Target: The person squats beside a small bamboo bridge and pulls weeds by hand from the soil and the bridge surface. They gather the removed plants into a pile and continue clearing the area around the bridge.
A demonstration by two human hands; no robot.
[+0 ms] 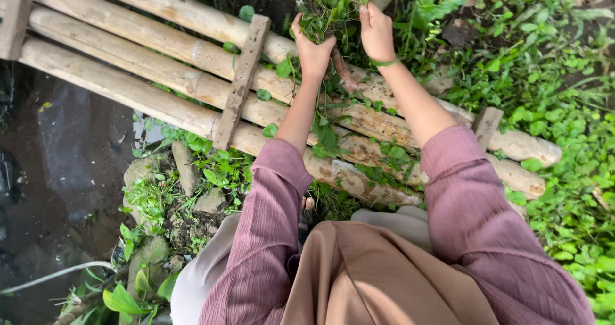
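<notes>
While weeds (pixel 506 56) grow thick beyond the bamboo footbridge (pixel 160 62), the left hand (pixel 312 50) closes around a leafy clump (pixel 323 14) above its far edge, the right hand (pixel 377 33) pinching stems beside it, roots seemingly not yet free.

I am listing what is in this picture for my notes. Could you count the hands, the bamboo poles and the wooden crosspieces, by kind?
Hands: 2, left hand and right hand, both in the green plants
Bamboo poles: 4
Wooden crosspieces: 3
Total: 9
</notes>
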